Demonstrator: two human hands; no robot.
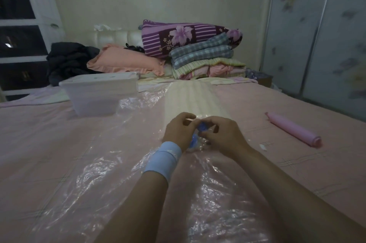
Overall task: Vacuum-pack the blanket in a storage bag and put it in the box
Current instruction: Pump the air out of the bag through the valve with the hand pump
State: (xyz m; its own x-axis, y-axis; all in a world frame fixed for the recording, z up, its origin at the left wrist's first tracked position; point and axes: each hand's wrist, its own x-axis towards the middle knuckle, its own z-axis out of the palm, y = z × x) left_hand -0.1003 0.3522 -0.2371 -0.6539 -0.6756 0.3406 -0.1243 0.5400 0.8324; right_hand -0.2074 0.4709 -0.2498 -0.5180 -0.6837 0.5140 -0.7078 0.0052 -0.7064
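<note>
Both hands meet at frame centre over the bed (297, 165). The left hand (179, 131), with a pale blue wristband (163, 160), has its fingers curled and pinches the blue valve (202, 126) from the 9 o'clock side. The right hand (221, 135) has its fingers curled too and pinches the same valve from 3 o'clock. The valve sits between the two hands, touching both and partly hidden by the fingers. It belongs to the clear storage bag (89, 181), which lies flat and crinkled on the pink sheet, spreading under both forearms toward 6 o'clock and out to 9 o'clock. The blanket (190, 98), cream and folded into a long strip, lies at 12 o'clock from the hands, its near end just beside the fingertips. Plastic seems to cover its near part; I cannot tell how far in it sits. The box (99, 92), white and translucent, stands on the bed at 10 o'clock from the hands, well apart, with the bag's edge touching its base. A pink cylinder (293, 131) lies at 3 o'clock, well apart from the right hand. At far 12 o'clock are the bedding pile (198, 48) and a peach pillow (124, 60); dark clothes (69, 60) are at 10 o'clock. A drawer unit (29, 24) is at far left, a wardrobe (316, 44) at far right.
</note>
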